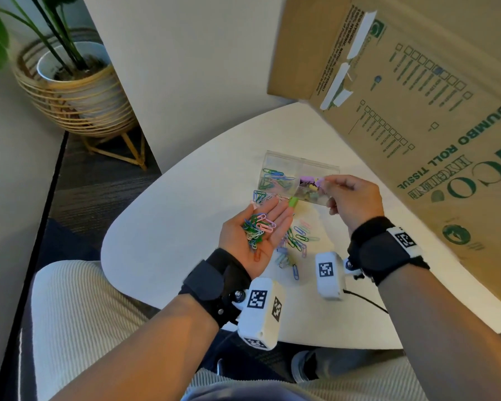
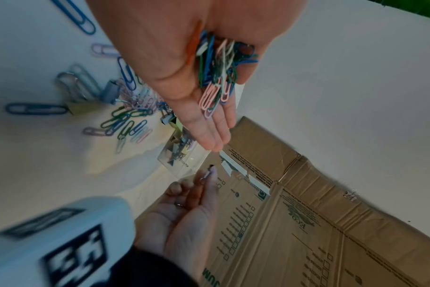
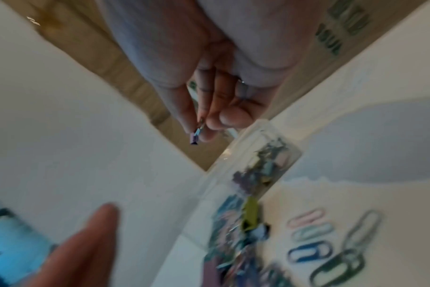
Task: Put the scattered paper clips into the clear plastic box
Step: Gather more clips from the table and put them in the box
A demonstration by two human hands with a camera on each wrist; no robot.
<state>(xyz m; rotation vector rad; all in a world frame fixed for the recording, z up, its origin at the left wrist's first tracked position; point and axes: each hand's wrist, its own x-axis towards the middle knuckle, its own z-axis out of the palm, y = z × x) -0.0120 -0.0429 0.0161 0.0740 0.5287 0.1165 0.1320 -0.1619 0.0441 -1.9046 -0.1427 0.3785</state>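
Observation:
My left hand [image 1: 268, 224] lies palm up with straight fingers and carries a heap of coloured paper clips [image 1: 256, 230], also seen on the palm [image 2: 218, 68] in the left wrist view. The clear plastic box [image 1: 301, 164] stands open just beyond it; its left compartment holds paper clips and its right one small binder clips. My right hand [image 1: 323, 183] hovers over the right compartment and pinches a small purple clip [image 3: 195, 136] between thumb and fingertips. More paper clips [image 1: 297, 240] lie scattered on the white table between my hands, and another bunch [image 1: 259, 195] lies at the box's left end.
A green binder clip [image 1: 293, 202] lies against the box's near side. A large cardboard carton [image 1: 417, 111] leans over the table's right and back. The rounded table edge [image 1: 104, 250] runs at the left, with a potted plant [image 1: 75, 88] on the floor beyond.

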